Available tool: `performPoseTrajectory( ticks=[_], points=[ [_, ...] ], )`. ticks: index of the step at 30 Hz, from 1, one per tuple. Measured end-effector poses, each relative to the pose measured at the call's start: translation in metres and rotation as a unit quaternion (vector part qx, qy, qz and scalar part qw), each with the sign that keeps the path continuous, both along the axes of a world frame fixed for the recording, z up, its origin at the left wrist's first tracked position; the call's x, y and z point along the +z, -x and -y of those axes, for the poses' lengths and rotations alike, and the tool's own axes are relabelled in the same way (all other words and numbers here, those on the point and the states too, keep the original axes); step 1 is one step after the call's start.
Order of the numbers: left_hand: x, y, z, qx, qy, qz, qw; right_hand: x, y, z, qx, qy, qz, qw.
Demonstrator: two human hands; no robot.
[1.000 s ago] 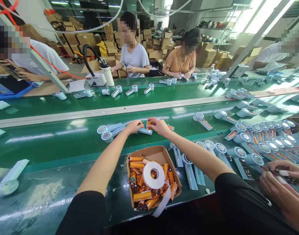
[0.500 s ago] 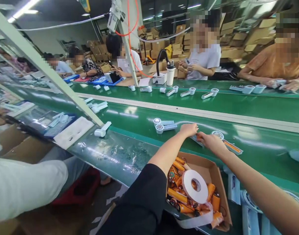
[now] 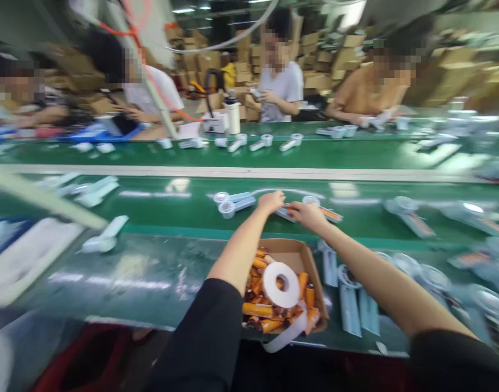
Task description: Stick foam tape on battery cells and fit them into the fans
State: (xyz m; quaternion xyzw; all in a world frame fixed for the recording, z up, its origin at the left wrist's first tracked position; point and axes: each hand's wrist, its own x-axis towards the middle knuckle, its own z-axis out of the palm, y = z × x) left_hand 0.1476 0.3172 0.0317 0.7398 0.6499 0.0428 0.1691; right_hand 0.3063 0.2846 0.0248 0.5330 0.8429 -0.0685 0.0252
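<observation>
My left hand (image 3: 272,201) and my right hand (image 3: 309,214) are close together over the green belt, fingers closed. A light blue handheld fan casing (image 3: 285,214) lies under and between them, partly hidden. My right fingers grip near its edge; what my left fingertips pinch is too small and blurred to tell. Just right of my right hand lies a fan casing with an orange battery (image 3: 330,214) in its handle. Two pale blue fan casings (image 3: 233,204) lie left of my left hand. Below my forearms stands a cardboard box (image 3: 315,272) with several orange batteries (image 3: 257,310) and a white tape roll (image 3: 269,288).
Several fan casings (image 3: 350,310) lie on the work surface to the right, partly under my right forearm. Another casing (image 3: 104,238) sits at the left, near a slanted post (image 3: 49,193). Several people work across the belt (image 3: 171,215), with casings in front of them.
The camera view has swung to the right, so the scene sits further left and shows more casings at the right. Both hands stay together at the same casing.
</observation>
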Motion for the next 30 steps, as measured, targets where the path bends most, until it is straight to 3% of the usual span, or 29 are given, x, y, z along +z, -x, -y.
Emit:
performPoseTrajectory(
  ticks=[6, 8, 11, 13, 15, 16, 18, 19, 20, 22, 25, 27, 30],
  points=[
    [-0.031, -0.008, -0.038, -0.025, 0.042, 0.051, 0.997, 0.000, 0.015, -0.020, 0.007, 0.062, 0.015, 0.998],
    [-0.029, -0.011, -0.045, -0.020, 0.042, 0.051, 0.998, 0.008, 0.017, -0.025, 0.005, 0.074, 0.005, 0.997],
    [-0.012, -0.019, -0.041, -0.017, 0.022, 0.039, 0.999, 0.032, 0.008, -0.020, 0.000, 0.084, -0.031, 0.996],
    [0.002, -0.019, -0.018, -0.030, -0.012, 0.038, 0.999, 0.048, -0.009, -0.001, -0.007, 0.081, -0.059, 0.995],
    [0.011, -0.007, 0.027, -0.096, -0.054, 0.051, 0.993, 0.057, -0.033, 0.034, -0.006, 0.076, -0.101, 0.992],
    [0.012, 0.003, 0.056, -0.146, -0.070, 0.062, 0.985, 0.057, -0.045, 0.058, 0.000, 0.079, -0.137, 0.987],
    [0.008, 0.031, 0.119, -0.361, -0.107, 0.079, 0.923, 0.050, -0.067, 0.111, 0.012, 0.099, -0.234, 0.967],
    [0.004, 0.044, 0.149, -0.415, -0.116, 0.065, 0.900, 0.044, -0.074, 0.137, 0.010, 0.108, -0.280, 0.954],
    [-0.001, 0.056, 0.175, -0.429, -0.135, 0.041, 0.892, 0.037, -0.078, 0.161, 0.001, 0.117, -0.318, 0.941],
    [-0.007, 0.071, 0.211, -0.433, -0.183, 0.008, 0.883, 0.023, -0.076, 0.198, -0.043, 0.123, -0.356, 0.926],
    [-0.002, 0.082, 0.233, -0.397, -0.280, 0.022, 0.874, 0.012, -0.055, 0.225, -0.097, 0.163, -0.390, 0.901],
    [0.007, 0.089, 0.240, -0.361, -0.340, 0.050, 0.867, 0.015, -0.036, 0.230, -0.065, 0.211, -0.421, 0.880],
    [0.011, 0.110, 0.253, -0.289, -0.394, 0.062, 0.870, 0.025, -0.012, 0.237, 0.069, 0.252, -0.464, 0.846]
  ],
)
